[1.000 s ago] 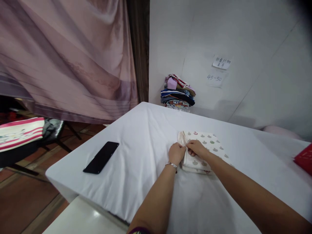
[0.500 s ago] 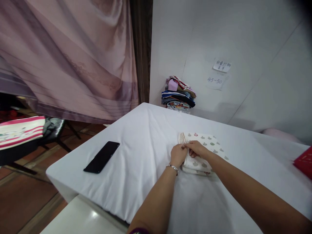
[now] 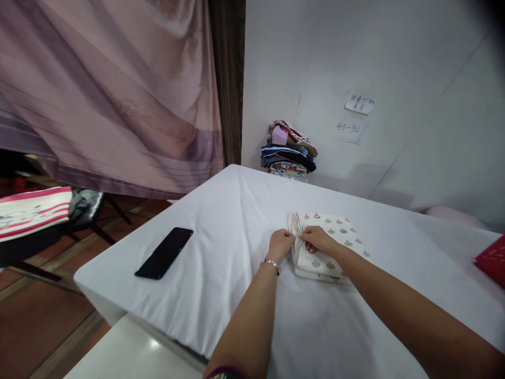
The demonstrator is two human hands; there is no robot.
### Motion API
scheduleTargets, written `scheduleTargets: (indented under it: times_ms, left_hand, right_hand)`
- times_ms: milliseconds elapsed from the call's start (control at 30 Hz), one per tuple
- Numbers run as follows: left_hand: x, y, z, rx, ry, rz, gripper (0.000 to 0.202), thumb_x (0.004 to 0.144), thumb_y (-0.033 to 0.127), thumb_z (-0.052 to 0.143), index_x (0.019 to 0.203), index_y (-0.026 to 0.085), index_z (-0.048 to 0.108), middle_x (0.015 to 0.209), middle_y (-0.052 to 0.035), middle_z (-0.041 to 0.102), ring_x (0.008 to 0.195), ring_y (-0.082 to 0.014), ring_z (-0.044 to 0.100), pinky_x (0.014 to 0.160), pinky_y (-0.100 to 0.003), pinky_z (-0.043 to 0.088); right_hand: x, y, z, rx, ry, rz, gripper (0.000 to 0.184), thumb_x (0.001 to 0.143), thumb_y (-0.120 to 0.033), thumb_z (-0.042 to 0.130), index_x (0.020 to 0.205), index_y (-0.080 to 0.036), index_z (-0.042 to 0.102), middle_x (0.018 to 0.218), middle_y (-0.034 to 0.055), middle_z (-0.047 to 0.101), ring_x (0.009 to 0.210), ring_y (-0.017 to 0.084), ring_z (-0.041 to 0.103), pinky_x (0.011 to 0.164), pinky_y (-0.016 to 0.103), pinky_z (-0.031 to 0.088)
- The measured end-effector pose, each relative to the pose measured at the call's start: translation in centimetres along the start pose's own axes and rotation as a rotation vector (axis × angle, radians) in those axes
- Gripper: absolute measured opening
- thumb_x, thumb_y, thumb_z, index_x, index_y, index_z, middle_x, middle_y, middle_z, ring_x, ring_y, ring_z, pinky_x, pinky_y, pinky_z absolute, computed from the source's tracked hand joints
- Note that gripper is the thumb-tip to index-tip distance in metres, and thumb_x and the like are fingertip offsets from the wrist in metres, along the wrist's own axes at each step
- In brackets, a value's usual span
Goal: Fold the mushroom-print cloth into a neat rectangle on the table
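A mauve curtain (image 3: 110, 95) fills the view from nine to twelve o'clock, and a plain white wall (image 3: 414, 58) takes up the side from twelve to three. Below them the table (image 3: 221, 210), under a slightly creased white sheet, runs from the centre out to five o'clock, with reddish floor showing past its corner at eight. At nine o'clock a pink-striped cloth (image 3: 33, 213) lies over a dark chair. A stack of folded clothes (image 3: 289, 150) sits at the table's far edge against the wall, at twelve o'clock from the hands, and two paper notes (image 3: 353, 116) are stuck to the wall at one o'clock. A black phone (image 3: 164, 252) lies flat on the sheet at nine o'clock from the hands, well apart from them, and a red item (image 3: 492, 260) shows at the edge at three o'clock. Near the table's middle lies the folded cloth (image 3: 339, 237), cream with small grey and red motifs, several layers thick. The right hand (image 3: 317, 238) rests on it and the left hand (image 3: 280, 243), with a bracelet (image 3: 271, 262) at the wrist, is curled against its left edge. Both have their fingers drawn narrow, nipping that bunched edge.
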State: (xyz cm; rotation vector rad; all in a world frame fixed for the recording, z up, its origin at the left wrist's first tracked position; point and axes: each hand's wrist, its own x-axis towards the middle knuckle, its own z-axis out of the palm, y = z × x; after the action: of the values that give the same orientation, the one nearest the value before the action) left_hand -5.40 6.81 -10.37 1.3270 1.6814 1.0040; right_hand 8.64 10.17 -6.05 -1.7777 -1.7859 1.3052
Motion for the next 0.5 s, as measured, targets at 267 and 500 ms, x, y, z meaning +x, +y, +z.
scheduleTargets:
  times_ms: [267,500]
  left_hand:
    - [-0.2,0.6,0.2,0.165,-0.052,-0.034,0.017,0.068,0.031,0.059,0.070,0.016,0.066,0.067,-0.0036,0.066,0.064,-0.0130,0.057,0.056,-0.021,0.036]
    - [-0.6,1.0,-0.3,0.197,-0.128,-0.092,0.021,0.068,0.033,0.057,0.065,0.014,0.066,0.061,-0.0071,0.063,0.064,-0.0158,0.057,0.054,-0.023,0.033]
  right_hand:
    - [0.1,-0.6,0.4,-0.076,0.024,-0.018,0.009,0.072,-0.012,0.053,0.066,-0.017,0.049,0.036,-0.0033,0.053,0.029,0.009,0.047,0.032,0.015,0.035]
    - [0.5,-0.6,0.8,-0.132,0.037,0.012,0.007,0.070,-0.011,0.054,0.065,-0.016,0.051,0.034,-0.0024,0.052,0.028,0.011,0.048,0.032,0.017,0.035]
